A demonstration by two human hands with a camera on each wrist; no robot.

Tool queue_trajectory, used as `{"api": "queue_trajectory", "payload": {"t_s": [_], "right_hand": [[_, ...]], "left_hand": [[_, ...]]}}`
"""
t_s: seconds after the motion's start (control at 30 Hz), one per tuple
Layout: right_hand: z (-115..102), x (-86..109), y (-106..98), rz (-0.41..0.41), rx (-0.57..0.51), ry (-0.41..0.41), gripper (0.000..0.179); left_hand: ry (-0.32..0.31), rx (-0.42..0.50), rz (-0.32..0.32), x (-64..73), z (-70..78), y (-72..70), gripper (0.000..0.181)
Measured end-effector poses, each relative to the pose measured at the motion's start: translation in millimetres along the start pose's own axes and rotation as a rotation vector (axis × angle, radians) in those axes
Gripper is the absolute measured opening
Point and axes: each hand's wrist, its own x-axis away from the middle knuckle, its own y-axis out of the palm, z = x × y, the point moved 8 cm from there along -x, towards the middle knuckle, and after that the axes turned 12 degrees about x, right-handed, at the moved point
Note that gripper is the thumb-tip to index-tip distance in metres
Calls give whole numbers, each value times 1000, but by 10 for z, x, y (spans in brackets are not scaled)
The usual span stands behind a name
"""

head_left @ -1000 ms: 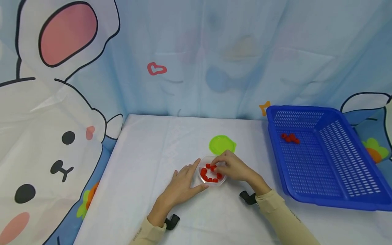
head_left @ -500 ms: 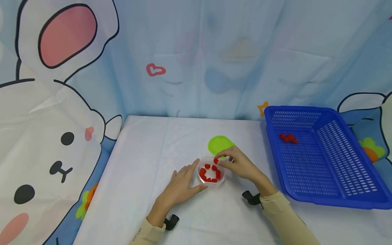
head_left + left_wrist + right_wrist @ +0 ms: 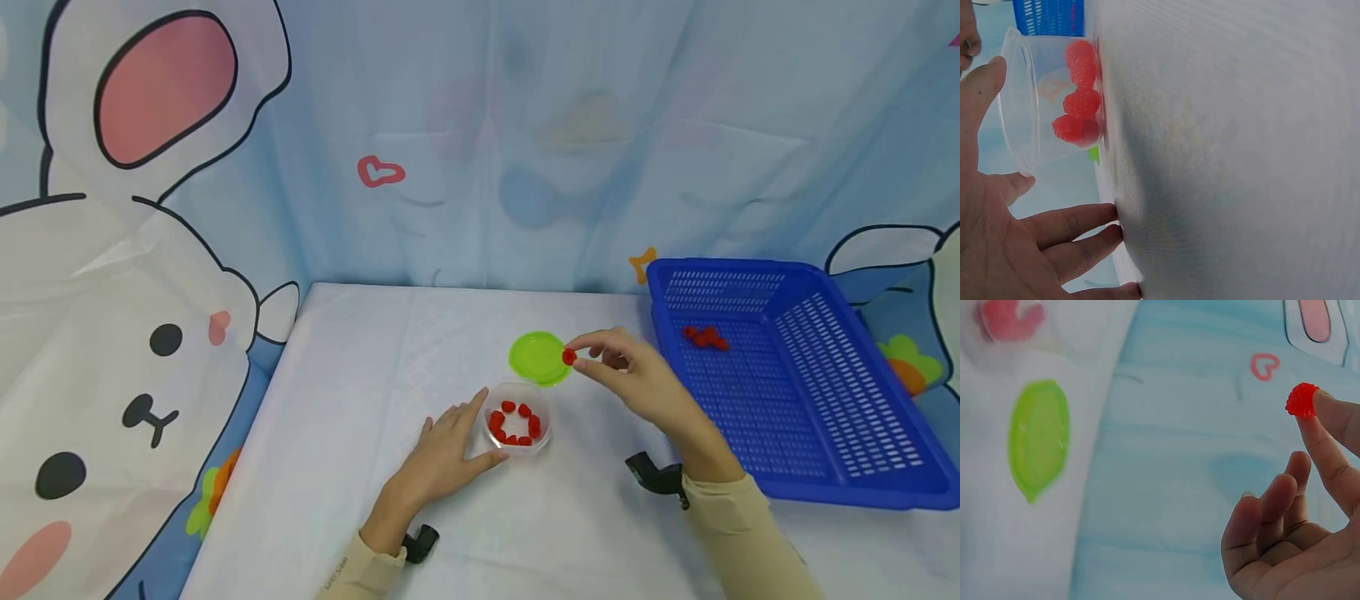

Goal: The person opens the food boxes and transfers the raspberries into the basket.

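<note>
In the head view, my left hand [image 3: 438,462] rests on the table at the left side of a clear plastic tub [image 3: 547,435]. Its straight thumb and forefinger touch the tub's rim, as the left wrist view also shows. Several red raspberries [image 3: 1082,100] lie at the bottom of the tub. My right hand [image 3: 641,379] pinches one raspberry [image 3: 1302,400] between thumb and forefinger, the other fingers curled loosely. That raspberry is held up by the right edge of a green lid [image 3: 537,358], which lies flat behind the tub.
A blue plastic basket [image 3: 798,487] stands at the right, with several raspberries [image 3: 705,337] near its back left corner. White cloth covers the table [image 3: 420,350], and a printed blue curtain [image 3: 465,225] hangs behind it.
My right hand has lifted a raspberry out of the tub and moved it right and back, past the lid's edge. The left hand has stayed at the tub.
</note>
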Motion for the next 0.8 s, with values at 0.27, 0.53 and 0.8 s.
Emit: {"api": "queue_trajectory", "payload": {"t_s": [0.27,0.53,0.8], "right_hand": [[249,26,-631,42,86,148,29],[910,42,-1142,67,201,329,48],[1846,88,-1264,49,172,503,69]], "left_hand": [[3,10,-1,12,11,-10,93],[9,5,-2,11,15,-12,93],[5,-1,-3,11,17,-17,93]]}}
